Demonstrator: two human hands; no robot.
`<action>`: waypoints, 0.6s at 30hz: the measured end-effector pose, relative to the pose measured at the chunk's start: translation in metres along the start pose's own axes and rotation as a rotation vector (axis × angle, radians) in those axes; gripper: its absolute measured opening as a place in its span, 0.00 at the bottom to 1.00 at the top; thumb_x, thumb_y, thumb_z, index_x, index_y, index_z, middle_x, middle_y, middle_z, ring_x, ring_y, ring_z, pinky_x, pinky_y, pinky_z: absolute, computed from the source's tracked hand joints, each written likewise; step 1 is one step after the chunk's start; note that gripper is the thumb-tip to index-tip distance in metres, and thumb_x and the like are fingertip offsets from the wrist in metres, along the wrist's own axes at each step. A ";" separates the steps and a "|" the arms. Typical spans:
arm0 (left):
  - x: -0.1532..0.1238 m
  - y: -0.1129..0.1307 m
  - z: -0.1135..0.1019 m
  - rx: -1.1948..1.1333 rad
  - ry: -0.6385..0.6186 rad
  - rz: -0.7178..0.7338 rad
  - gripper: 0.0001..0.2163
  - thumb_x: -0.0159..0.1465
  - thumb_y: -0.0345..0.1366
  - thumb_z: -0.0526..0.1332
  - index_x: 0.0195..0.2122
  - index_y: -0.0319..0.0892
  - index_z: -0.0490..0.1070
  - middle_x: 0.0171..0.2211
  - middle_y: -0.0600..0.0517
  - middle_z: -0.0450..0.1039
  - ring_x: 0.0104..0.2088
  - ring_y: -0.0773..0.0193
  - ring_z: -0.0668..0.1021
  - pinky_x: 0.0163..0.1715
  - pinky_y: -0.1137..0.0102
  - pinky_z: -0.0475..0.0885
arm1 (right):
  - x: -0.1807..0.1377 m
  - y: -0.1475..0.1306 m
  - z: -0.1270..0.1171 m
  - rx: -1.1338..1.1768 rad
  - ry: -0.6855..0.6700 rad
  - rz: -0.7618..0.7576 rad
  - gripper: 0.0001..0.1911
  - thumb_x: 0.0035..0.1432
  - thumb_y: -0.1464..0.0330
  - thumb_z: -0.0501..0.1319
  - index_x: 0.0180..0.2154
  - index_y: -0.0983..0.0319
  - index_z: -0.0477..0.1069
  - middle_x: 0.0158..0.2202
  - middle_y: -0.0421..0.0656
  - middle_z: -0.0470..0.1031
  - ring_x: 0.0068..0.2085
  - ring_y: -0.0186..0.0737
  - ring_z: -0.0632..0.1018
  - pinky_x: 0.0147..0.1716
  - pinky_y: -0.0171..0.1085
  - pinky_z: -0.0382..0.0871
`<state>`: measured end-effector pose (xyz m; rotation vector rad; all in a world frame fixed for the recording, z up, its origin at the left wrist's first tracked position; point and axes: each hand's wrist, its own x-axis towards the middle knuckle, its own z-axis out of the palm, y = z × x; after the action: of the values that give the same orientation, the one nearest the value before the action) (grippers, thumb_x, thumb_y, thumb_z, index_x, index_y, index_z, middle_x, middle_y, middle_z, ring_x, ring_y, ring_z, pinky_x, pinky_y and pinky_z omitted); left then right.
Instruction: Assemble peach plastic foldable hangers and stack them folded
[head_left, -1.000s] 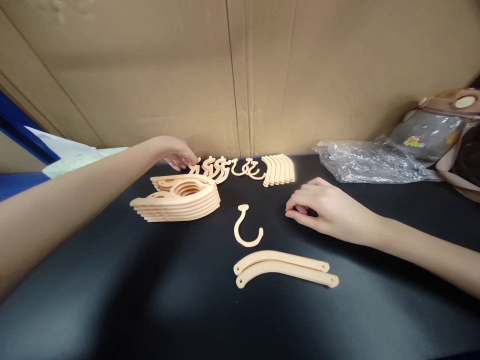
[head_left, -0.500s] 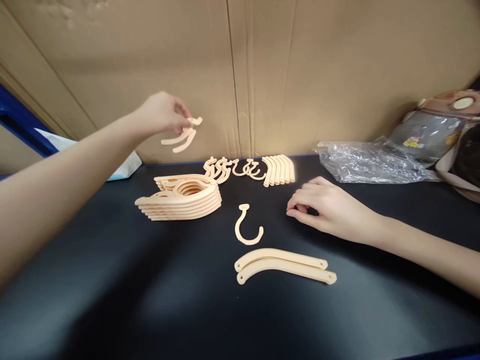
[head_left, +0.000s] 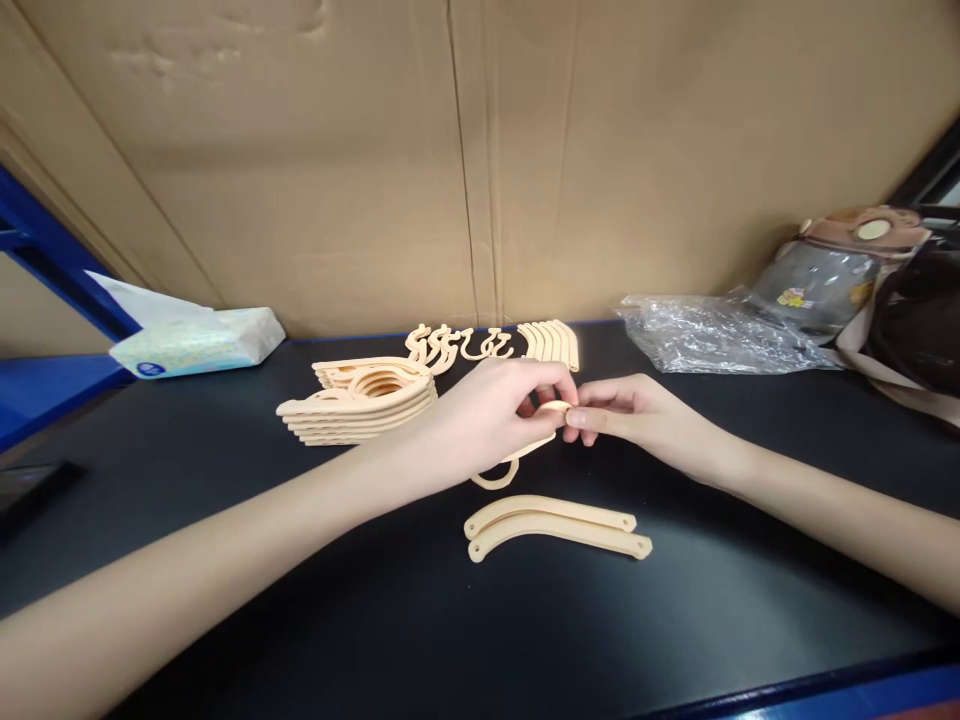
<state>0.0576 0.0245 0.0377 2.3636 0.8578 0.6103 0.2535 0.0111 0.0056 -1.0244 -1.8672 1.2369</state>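
My left hand (head_left: 491,420) and my right hand (head_left: 637,420) meet over the middle of the black table (head_left: 300,600). Both pinch the same small peach plastic piece (head_left: 553,408) at its end, fingers closed. Just below the left hand lies a loose peach hook (head_left: 499,477), partly hidden. Two curved peach arms (head_left: 555,528) lie side by side in front of the hands. A stack of peach hanger bodies (head_left: 364,400) sits to the left of my left hand.
A row of hooks (head_left: 457,345) and curved arms (head_left: 555,342) lines the cardboard wall (head_left: 480,150). A tissue pack (head_left: 195,340) lies far left, crumpled clear plastic (head_left: 712,335) and a grey bottle (head_left: 825,270) at right. A dark phone (head_left: 26,485) lies at left.
My left hand came down from the back left with the peach pieces to the table's middle. My right hand rose slightly and took hold of the piece's end.
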 end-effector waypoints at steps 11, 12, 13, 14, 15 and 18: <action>-0.048 -0.025 0.007 -0.195 0.151 -0.271 0.13 0.68 0.48 0.52 0.42 0.45 0.68 0.29 0.56 0.73 0.28 0.66 0.75 0.28 0.72 0.69 | 0.002 0.011 -0.001 0.076 0.148 0.058 0.14 0.51 0.58 0.67 0.36 0.60 0.80 0.30 0.41 0.78 0.32 0.35 0.74 0.36 0.37 0.68; -0.052 -0.027 0.008 -0.213 0.169 -0.263 0.13 0.69 0.48 0.52 0.42 0.45 0.67 0.29 0.56 0.73 0.27 0.67 0.74 0.29 0.73 0.69 | 0.002 0.012 0.000 0.072 0.151 0.060 0.14 0.51 0.58 0.68 0.36 0.60 0.80 0.29 0.41 0.78 0.32 0.35 0.74 0.36 0.37 0.68; -0.054 -0.029 0.010 -0.233 0.184 -0.249 0.12 0.69 0.47 0.51 0.43 0.45 0.66 0.30 0.56 0.73 0.26 0.67 0.74 0.29 0.73 0.69 | 0.002 0.013 0.000 0.065 0.157 0.065 0.14 0.51 0.58 0.68 0.36 0.60 0.80 0.29 0.41 0.78 0.32 0.35 0.74 0.36 0.37 0.68; -0.055 -0.031 0.013 -0.248 0.187 -0.232 0.11 0.69 0.46 0.52 0.44 0.45 0.65 0.31 0.55 0.73 0.26 0.68 0.73 0.28 0.73 0.69 | 0.003 0.013 0.000 0.057 0.166 0.070 0.14 0.51 0.58 0.68 0.36 0.60 0.80 0.29 0.41 0.78 0.31 0.35 0.74 0.36 0.37 0.68; -0.056 -0.033 0.015 -0.249 0.185 -0.215 0.11 0.68 0.45 0.53 0.45 0.45 0.64 0.32 0.55 0.73 0.27 0.68 0.73 0.28 0.74 0.68 | 0.003 0.014 0.000 0.050 0.180 0.076 0.14 0.50 0.57 0.68 0.35 0.60 0.80 0.28 0.41 0.78 0.31 0.35 0.74 0.36 0.38 0.68; -0.055 -0.036 0.019 -0.188 0.193 -0.173 0.11 0.66 0.40 0.58 0.47 0.46 0.63 0.33 0.55 0.73 0.29 0.67 0.72 0.27 0.74 0.66 | 0.004 0.016 -0.001 0.036 0.205 0.092 0.15 0.49 0.57 0.68 0.34 0.61 0.80 0.28 0.42 0.78 0.31 0.36 0.73 0.36 0.38 0.68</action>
<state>0.0145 0.0041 -0.0113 2.0623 1.0287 0.8186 0.2565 0.0191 -0.0089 -1.1822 -1.6523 1.1652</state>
